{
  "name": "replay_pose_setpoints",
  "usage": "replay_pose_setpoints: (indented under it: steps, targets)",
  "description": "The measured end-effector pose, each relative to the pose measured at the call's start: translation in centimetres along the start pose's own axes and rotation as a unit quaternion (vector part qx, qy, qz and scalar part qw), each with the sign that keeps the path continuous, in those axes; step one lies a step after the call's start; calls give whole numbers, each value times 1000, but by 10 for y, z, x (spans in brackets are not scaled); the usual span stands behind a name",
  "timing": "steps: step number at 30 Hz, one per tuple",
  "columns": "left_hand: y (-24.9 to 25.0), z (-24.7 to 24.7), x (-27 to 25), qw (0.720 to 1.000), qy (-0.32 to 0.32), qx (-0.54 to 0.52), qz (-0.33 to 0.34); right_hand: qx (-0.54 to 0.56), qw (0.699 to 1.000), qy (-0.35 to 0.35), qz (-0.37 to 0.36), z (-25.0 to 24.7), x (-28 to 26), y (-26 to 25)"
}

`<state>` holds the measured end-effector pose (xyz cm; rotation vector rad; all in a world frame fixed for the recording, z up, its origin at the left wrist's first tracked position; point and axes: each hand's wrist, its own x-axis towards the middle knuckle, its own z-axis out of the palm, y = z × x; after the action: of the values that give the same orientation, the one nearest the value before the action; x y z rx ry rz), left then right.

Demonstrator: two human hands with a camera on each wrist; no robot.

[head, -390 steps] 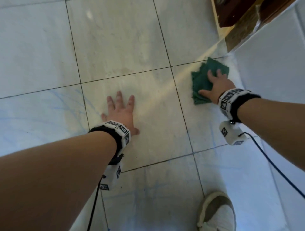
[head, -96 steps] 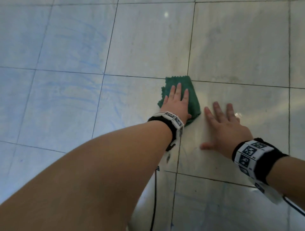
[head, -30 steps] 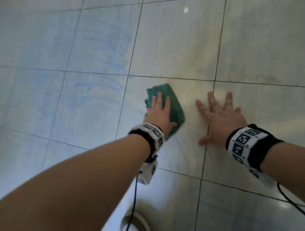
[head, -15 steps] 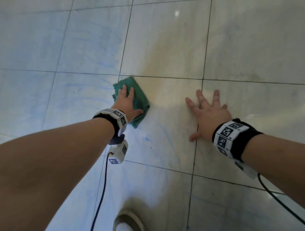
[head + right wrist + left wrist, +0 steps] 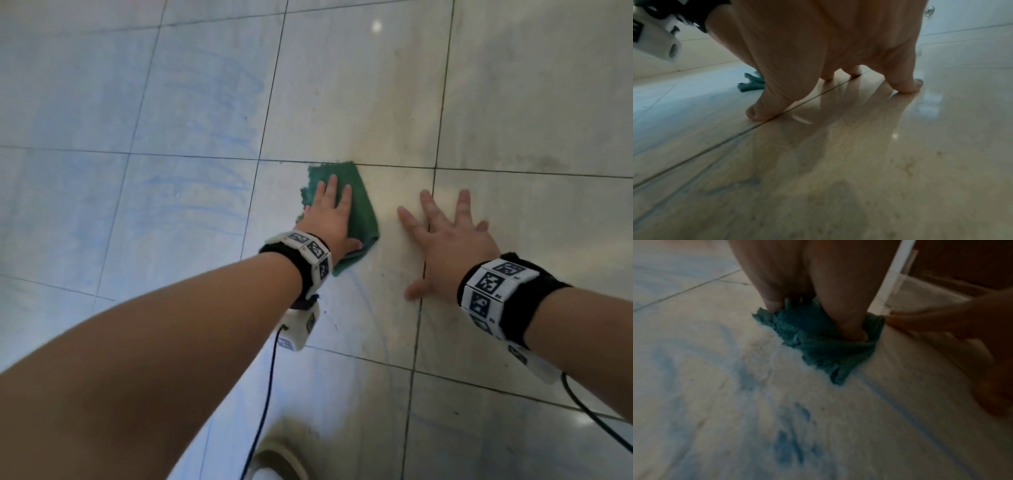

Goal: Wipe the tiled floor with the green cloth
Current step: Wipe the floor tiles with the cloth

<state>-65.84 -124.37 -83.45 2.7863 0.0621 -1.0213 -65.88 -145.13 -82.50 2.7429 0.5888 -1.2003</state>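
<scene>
A person's left hand (image 5: 329,219) pressed the green cloth (image 5: 359,209) flat against the tiled floor (image 5: 342,85), fingers straight and close together on top of the fabric rather than curled round it. The cloth lay bunched just below a grout line (image 5: 394,167), at about 12 o'clock from the left wrist. At 3 o'clock from the cloth, and just apart from it, the right hand (image 5: 448,246) was planted palm-down with fingers spread, holding nothing and, by the look of it, bearing weight.

Blue streaks (image 5: 191,192) marked the tiles at 9 o'clock of the cloth, and the left wrist view showed more blue smears (image 5: 789,444) on the tile nearest the camera, so much of the floor appeared still to be wiped.

The likeliest trouble was the cloth slipping out from under a flat palm, since nothing pinched it; its frayed edge (image 5: 764,318) could fold under and leave part of a stroke bare. A cloth already loaded with blue might also smear colour onto the cleaner tiles. The glossy floor around the bracing right hand looked slick, and a slide there could cost the person balance. The cable (image 5: 263,404) trailing from the left wrist hung near a shoe (image 5: 277,466) at 6 o'clock and might snag.
</scene>
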Motion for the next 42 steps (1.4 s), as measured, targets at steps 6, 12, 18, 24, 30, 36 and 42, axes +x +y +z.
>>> replay_pose_setpoints:
  steps: [6, 12, 18, 24, 30, 36, 42]
  targets:
    - [-53, -27, 20, 998, 27, -18, -58, -15, 1000, -7, 2, 1, -1, 1]
    - [-82, -59, 45, 988, 59, -26, -139, -19, 1000, -11, -3, 1, -1, 2]
    - [-66, -35, 14, 992, 33, -31, -115, -16, 1000, -25, -6, -3, -2, 0]
    - [-61, 8, -18, 995, 6, -46, -94, -17, 999, -26, -7, -3, -4, 0]
    - [-84, -42, 30, 991, 55, -47, -116, -15, 1000, -22, -5, -1, -1, 2]
    - [-81, -27, 14, 991, 46, -43, -119, -14, 1000, -17, -10, -4, -2, 0]
    - [-72, 23, -50, 991, 17, -57, -119, -17, 1000, -12, -15, -4, -2, -1]
